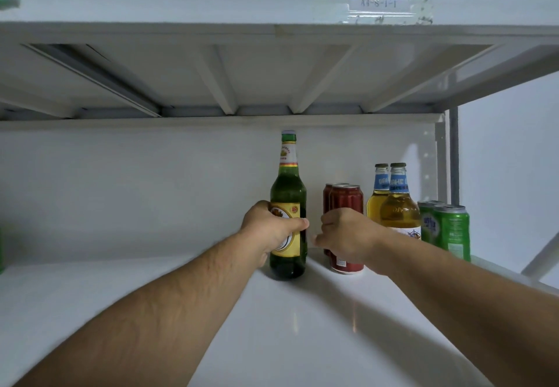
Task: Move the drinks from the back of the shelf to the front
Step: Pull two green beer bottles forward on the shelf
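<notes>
A tall green glass bottle with a yellow label stands upright on the white shelf. My left hand grips it around the label. Just right of it stand two red cans, one behind the other. My right hand curls around the front red can. Further right are two clear bottles of yellow drink with blue neck labels, then two green cans near the shelf's right end. All the drinks sit toward the back wall.
The shelf above hangs low over the bottles, with ribs on its underside. A grey upright post stands at the back right. The shelf's right edge lies just past the green cans. A green object shows at the far left edge.
</notes>
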The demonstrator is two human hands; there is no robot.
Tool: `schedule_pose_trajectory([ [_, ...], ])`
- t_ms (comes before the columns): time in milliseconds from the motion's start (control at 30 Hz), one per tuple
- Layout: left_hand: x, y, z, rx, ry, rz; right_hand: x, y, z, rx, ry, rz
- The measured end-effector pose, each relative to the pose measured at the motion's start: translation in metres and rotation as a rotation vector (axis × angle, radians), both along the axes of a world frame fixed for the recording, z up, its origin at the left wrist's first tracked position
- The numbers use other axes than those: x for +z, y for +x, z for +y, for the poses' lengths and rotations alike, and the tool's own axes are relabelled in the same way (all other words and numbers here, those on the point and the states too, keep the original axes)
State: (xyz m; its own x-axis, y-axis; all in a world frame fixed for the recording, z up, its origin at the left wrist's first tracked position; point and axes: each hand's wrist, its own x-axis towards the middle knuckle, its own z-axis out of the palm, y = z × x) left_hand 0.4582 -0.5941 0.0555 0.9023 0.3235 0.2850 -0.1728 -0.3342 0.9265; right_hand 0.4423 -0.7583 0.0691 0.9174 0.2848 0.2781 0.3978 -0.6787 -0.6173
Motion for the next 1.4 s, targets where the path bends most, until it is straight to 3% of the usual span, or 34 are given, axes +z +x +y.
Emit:
schedule_pose_trajectory([
  [767,-0.012,0.018,-0.007,0.003,0.006,0.028,-0.018,0.006,-0.014,0.118,0.088,0.014],
  [1400,-0.012,0.011,-0.010,0.110,0.269,0.022,-0.027,0.005,-0.015,0.206,0.186,0.086],
])
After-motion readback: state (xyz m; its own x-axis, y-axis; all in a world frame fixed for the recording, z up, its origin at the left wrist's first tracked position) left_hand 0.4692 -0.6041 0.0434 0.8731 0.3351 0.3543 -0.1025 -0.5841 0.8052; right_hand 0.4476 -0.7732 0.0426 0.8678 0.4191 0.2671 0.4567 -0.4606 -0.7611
